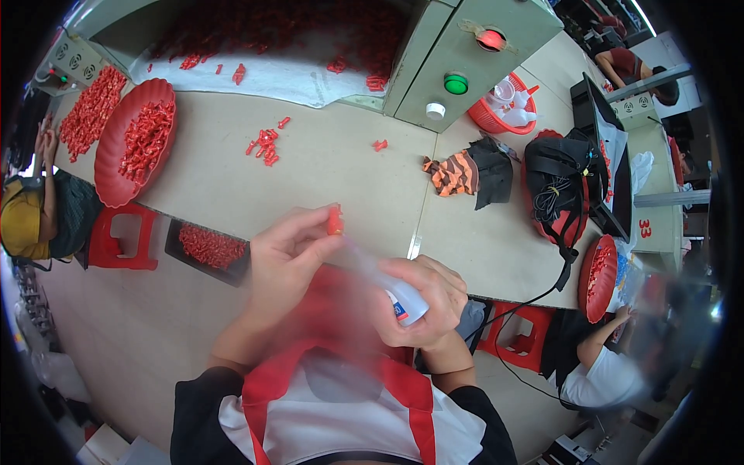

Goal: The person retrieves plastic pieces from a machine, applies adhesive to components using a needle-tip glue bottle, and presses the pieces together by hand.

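Observation:
My left hand (288, 254) pinches a small red plastic piece (335, 220) between thumb and fingertips, just above the table's near edge. In my right hand (428, 296) lies a translucent white squeeze bottle (409, 304) with a blue and red label. Its narrow nozzle, partly blurred, points up and left toward the red piece; I cannot tell whether the two touch. Farther off on the table, a small pile of similar red pieces (266, 145) lies loose, and a few more red bits (380, 145) sit to its right.
A green-grey machine (473, 66) with lit buttons stands at the back, red pieces inside it. Left are a red scalloped tray (105, 159) and a dark bin (208, 249) of red pieces. Right are a patterned cloth (456, 172), black bag (564, 174) and red basket (490, 118). People sit on both sides.

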Tool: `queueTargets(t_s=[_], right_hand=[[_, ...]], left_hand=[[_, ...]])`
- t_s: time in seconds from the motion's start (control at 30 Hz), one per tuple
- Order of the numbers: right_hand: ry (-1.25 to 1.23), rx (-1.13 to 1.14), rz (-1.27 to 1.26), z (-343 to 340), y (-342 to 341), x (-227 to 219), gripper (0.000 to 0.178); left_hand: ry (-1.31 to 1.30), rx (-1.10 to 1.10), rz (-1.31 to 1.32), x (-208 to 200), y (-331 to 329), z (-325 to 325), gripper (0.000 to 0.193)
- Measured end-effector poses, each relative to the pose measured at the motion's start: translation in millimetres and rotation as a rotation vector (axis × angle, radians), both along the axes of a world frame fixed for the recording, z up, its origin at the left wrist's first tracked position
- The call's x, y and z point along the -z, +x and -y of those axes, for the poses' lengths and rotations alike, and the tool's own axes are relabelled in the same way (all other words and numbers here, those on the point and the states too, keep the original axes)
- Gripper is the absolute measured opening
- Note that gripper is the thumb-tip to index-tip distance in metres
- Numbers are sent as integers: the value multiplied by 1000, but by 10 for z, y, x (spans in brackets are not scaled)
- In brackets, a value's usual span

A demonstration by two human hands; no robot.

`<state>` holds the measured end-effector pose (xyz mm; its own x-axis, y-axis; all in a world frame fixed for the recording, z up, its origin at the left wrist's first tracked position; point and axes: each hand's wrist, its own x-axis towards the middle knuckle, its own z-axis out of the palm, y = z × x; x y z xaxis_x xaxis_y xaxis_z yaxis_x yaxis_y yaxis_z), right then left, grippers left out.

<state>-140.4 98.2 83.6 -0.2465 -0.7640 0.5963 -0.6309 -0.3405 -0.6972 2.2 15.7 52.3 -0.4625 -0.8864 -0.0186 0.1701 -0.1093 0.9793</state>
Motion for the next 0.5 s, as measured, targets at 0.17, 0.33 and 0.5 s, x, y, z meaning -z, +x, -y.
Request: queueTargets(t_s=[0.17,0.33,0.5], right_hand=[[5,9,-1,-5,7,-20,29],[15,19,-2,-17,4,-8,28],[13,14,7,-13,11,2,27]], left_hand=[[-8,-5,-8,11,3,1,29],[3,-10,8,4,-2,-4,29],[1,-5,-5,8,-1,-1,29]])
